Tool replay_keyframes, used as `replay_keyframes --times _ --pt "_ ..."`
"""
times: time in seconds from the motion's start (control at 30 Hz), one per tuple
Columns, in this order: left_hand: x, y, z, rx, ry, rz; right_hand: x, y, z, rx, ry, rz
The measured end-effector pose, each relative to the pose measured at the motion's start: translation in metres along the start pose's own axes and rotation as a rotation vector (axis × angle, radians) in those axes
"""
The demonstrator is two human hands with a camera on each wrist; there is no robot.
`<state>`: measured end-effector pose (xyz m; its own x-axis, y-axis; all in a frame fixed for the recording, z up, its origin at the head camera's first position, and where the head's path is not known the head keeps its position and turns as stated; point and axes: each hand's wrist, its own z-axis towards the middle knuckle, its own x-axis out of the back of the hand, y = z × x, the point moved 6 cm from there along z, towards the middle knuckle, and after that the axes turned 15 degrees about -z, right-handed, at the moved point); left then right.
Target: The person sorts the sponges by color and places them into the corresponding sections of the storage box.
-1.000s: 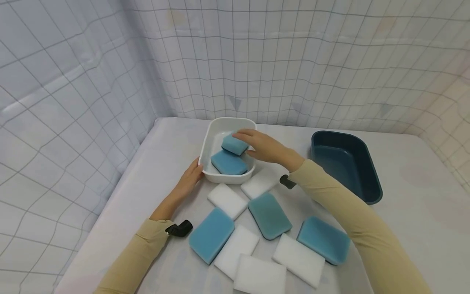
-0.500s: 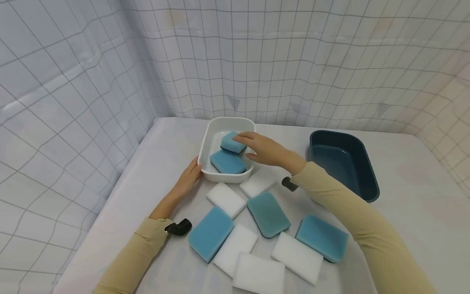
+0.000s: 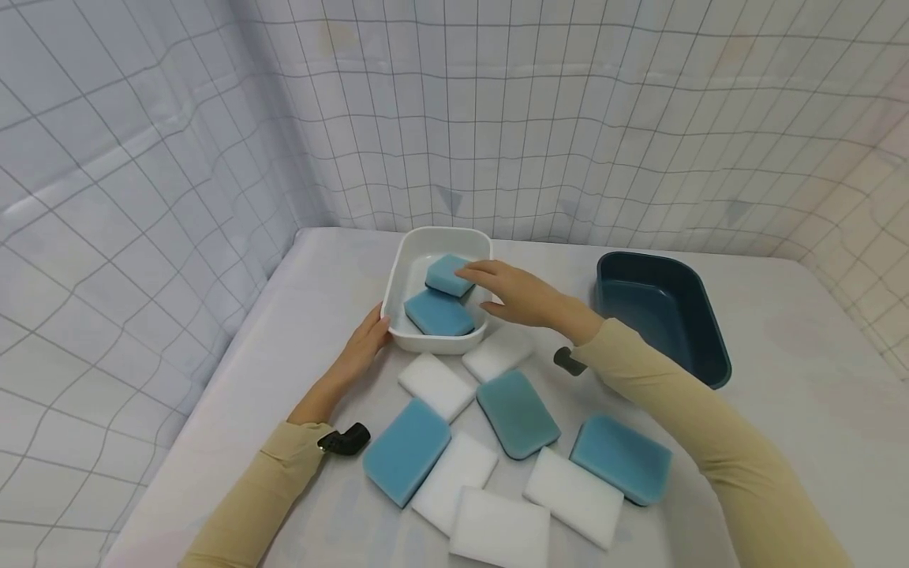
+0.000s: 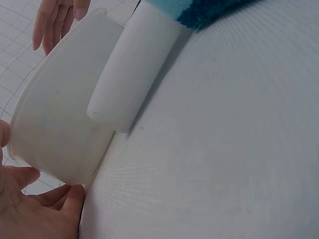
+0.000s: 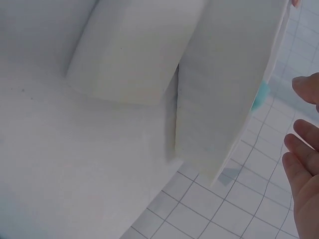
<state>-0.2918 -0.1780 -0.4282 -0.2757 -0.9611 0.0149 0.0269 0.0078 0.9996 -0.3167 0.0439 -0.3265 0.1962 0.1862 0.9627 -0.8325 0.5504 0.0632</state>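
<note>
At its near left corner, the white plastic tub is gripped by my left hand. In the left wrist view the fingers bend against the tub's outer wall. Two blue sponges lie inside: one sponge flat near the front, the other sponge tilted on its back edge. My right hand hovers over the tub's right rim, thumb apart from the fingers, holding nothing. Its fingertips overlap the tilted sponge in the head view; the right wrist view shows them spread beside the tub.
A dark blue tub stands to the right. In front lie several white sponge pads and three more sponges: a blue sponge at left, a green-teal sponge in the middle, a blue sponge at right. Gridded curtains hang behind.
My right hand has drawn back slightly to the right and toward me, away from the tilted sponge. The left hand and both tubs stay in place.
</note>
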Motion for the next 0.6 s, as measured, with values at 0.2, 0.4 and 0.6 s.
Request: replay_keyframes --times 0.2,0.4,0.6 --pt "0.001 0.0 0.0 -0.007 0.0 -0.001 0.002 -0.002 -0.007 0.015 0.013 -0.012" --pt "0.0 0.001 0.0 -0.011 -0.009 0.001 0.006 -0.006 -0.016 0.027 0.033 -0.024" --pt "0.0 0.001 0.0 -0.019 -0.01 0.012 0.01 -0.008 -0.026 0.044 0.057 -0.034"
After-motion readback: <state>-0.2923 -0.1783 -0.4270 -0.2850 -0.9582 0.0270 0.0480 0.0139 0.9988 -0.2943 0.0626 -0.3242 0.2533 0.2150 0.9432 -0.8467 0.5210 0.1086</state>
